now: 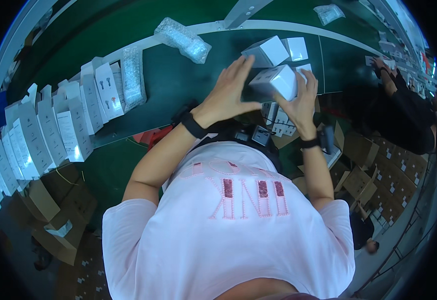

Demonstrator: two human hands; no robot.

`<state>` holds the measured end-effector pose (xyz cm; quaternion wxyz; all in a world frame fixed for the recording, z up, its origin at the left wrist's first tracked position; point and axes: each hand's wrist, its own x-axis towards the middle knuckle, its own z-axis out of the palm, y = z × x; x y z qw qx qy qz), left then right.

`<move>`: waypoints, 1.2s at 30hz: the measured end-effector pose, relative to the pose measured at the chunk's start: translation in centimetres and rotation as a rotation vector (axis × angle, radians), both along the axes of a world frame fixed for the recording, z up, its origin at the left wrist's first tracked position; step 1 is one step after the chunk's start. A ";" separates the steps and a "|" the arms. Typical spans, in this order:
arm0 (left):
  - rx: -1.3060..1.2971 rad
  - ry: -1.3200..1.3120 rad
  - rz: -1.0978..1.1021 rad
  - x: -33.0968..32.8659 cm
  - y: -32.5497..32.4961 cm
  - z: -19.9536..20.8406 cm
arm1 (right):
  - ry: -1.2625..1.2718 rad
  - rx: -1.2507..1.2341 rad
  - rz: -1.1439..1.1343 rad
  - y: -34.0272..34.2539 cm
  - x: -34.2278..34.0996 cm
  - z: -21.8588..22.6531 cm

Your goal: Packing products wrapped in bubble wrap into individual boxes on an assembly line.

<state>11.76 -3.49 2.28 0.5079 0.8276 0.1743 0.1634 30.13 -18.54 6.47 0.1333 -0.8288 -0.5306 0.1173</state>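
A closed white box [267,83] is tilted at the near edge of the green table [171,80]. My right hand [301,100] grips its right end, thumb on the near face and fingers on the far side. Left of it, my left hand [228,95] is spread, thumb and fingers apart, with a gap between it and the box. Two more white boxes [266,52] [296,49] stand just beyond. Part of another white box [304,68] shows behind my right fingers.
Several white boxes [73,131] with raised flaps line the table's left side. Bubble-wrapped packs [183,41] [134,80] [329,14] lie about. Below the edge, a carton [282,123] holds small boxes. Brown cartons [361,185] fill the lower right; a co-worker [396,115] is at the right.
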 end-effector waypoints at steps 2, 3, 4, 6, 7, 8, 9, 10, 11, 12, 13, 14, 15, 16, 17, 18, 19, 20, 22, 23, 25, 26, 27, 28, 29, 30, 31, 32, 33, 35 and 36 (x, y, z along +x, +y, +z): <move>-0.145 -0.033 0.029 0.8 -0.3 -4.0 | -0.415 0.071 -0.105 -1.4 1.1 -5.3; -0.383 0.039 0.108 1.4 -0.7 -5.4 | -0.306 0.063 -0.131 -2.2 1.7 -7.3; -0.623 0.112 0.192 2.0 -0.9 -6.2 | -0.296 0.066 -0.119 -2.1 1.8 -7.5; -0.601 0.084 0.271 4.1 -0.7 -7.7 | -0.319 0.071 -0.153 -1.9 2.2 -7.5; -0.583 0.054 0.336 5.2 -0.8 -8.3 | -0.309 0.072 -0.142 -1.9 2.3 -7.5; -0.580 0.058 0.351 6.4 -0.6 -8.9 | -0.290 0.104 -0.160 -1.9 2.5 -7.3; -0.691 0.035 0.419 7.8 -0.4 -9.5 | -0.271 0.137 -0.174 -1.8 2.7 -7.2; -0.799 0.009 0.491 8.9 -0.2 -9.5 | -0.245 0.088 -0.216 -1.6 2.6 -6.9; -0.859 -0.024 0.434 10.0 -0.1 -9.5 | -0.238 0.089 -0.195 -1.8 2.8 -7.0; -0.914 -0.057 0.379 11.0 0.1 -9.2 | -0.226 0.092 -0.172 -2.1 3.2 -7.6; -0.891 -0.022 0.370 12.0 0.2 -9.3 | -0.247 0.132 -0.138 -2.3 3.3 -8.2; -0.872 0.015 0.357 13.1 0.3 -9.4 | -0.267 0.157 -0.131 -2.4 3.5 -8.7; -0.837 0.026 0.330 14.1 0.2 -9.5 | -0.283 0.180 -0.121 -2.4 3.5 -9.0; -0.751 0.067 0.273 15.0 0.3 -9.5 | -0.305 0.156 -0.117 -2.4 3.4 -9.0; -0.745 0.102 0.278 15.6 0.4 -9.4 | -0.320 0.107 -0.143 -2.4 3.0 -8.9; -0.739 0.138 0.277 15.7 0.5 -8.7 | -0.337 0.057 -0.173 -2.4 2.7 -8.7; -0.686 0.086 0.379 14.9 0.4 -7.3 | -0.352 0.046 -0.183 -2.3 2.5 -8.2; -0.579 -0.043 0.481 13.3 0.0 -7.0 | -0.299 0.077 -0.184 -2.3 2.0 -7.5; -0.313 -0.260 0.671 8.3 0.2 -6.8 | -0.217 0.215 -0.081 0.1 0.0 -4.2; -0.312 -0.264 0.722 5.3 0.6 -6.9 | -0.095 0.251 0.017 2.1 -1.1 -2.9; -0.452 -0.197 0.834 -0.1 0.9 -9.4 | 0.142 0.276 0.189 7.3 -4.0 -0.8; -0.589 -0.136 0.897 -2.0 1.4 -10.9 | 0.185 0.263 0.259 10.1 -5.3 -1.5; -0.759 -0.066 0.944 -3.8 1.9 -10.5 | 0.229 0.253 0.318 13.1 -6.0 -2.8; -0.925 0.006 0.985 -5.2 2.3 -9.7 | 0.193 0.263 0.319 16.2 -6.6 -5.4; -0.915 0.004 0.977 -6.1 2.5 -9.5 | 0.159 0.275 0.323 18.9 -7.3 -8.5; -1.036 0.023 0.971 -7.1 2.7 -9.8 | 0.100 0.202 0.281 21.2 -8.0 -10.6; -1.159 0.044 0.965 -7.9 2.7 -9.9 | 0.043 0.126 0.241 22.9 -8.8 -12.4; -1.158 0.044 0.958 -8.3 2.8 -9.7 | 0.039 0.128 0.235 24.0 -9.1 -13.7; -1.248 0.021 0.937 -9.0 2.7 -9.2 | 0.081 -0.054 0.210 24.8 -9.8 -14.2; -1.344 -0.003 0.894 -9.9 3.0 -8.4 | 0.111 -0.238 0.169 25.3 -10.1 -14.8; -1.532 -0.097 0.912 -10.2 3.2 -7.6 | 0.344 -0.150 0.104 25.0 -10.3 -14.1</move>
